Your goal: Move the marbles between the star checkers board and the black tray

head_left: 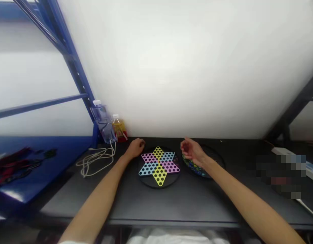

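The fingers (141, 143) of the left hand (135, 148) curl inward, low over the counter (156, 206); whether they pinch anything small cannot be told. Just to their right and nearer the person lies the star-shaped board (159, 171), its points yellow, pink and pale blue and dotted with dark holes, on a round black base (148, 182) whose edge shows around it. A tiny orange-red spot (158, 162) marks the board's middle. The fingers (184, 152) of the right hand (194, 152) are loosely bent, the palm partly turned toward the board; whether anything sits inside them cannot be seen. Below and beside them is a round dark tray (221, 158), with many small colored pieces (193, 166), blue, green and yellow among them, on the side nearer the board. Left of the left fingers, against the wall (166, 74), stand a bottle (119, 130) with yellow and red on it and, farther left, a taller clear bottle (103, 123) with a white cap. A pale cable (99, 156) lies in loose loops nearer the person than the bottles. Well to the right of the right fingers, a long white object (299, 161) lies on the counter beside a pixelated patch that hides what is there.
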